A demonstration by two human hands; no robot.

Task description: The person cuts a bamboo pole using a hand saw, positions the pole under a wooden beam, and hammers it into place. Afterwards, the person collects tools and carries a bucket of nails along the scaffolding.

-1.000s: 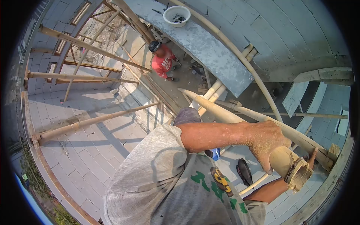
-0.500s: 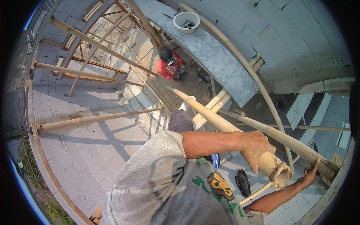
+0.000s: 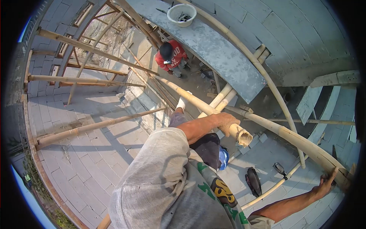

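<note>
My left hand [image 3: 228, 123] is wrapped over a bamboo pole [image 3: 190, 99] close to its cut, hollow end. This pole slants away to the far left, past my white-shod foot [image 3: 183, 99]. Out to the right, my right hand [image 3: 326, 181] rests against the near end of a thicker, split bamboo pole [image 3: 293, 139], index finger stretched along it and other fingers curled at its underside. What else those curled fingers hold, I cannot tell. A narrow dark object [image 3: 334, 152] stands up just behind this pole end.
A grey board [image 3: 228, 61] carries a white bowl [image 3: 182, 15] with dark bits in it. Below stands a person in red [image 3: 173, 57]. Bamboo props [image 3: 99, 124] cross the pale block wall at left. A black sandal-like item [image 3: 253, 182] lies near a curved bamboo pole [image 3: 272, 189].
My left hand and its bamboo pole have shifted up and left, away from my right hand. My right hand stays by the thick pole's end. The view has shifted slightly.
</note>
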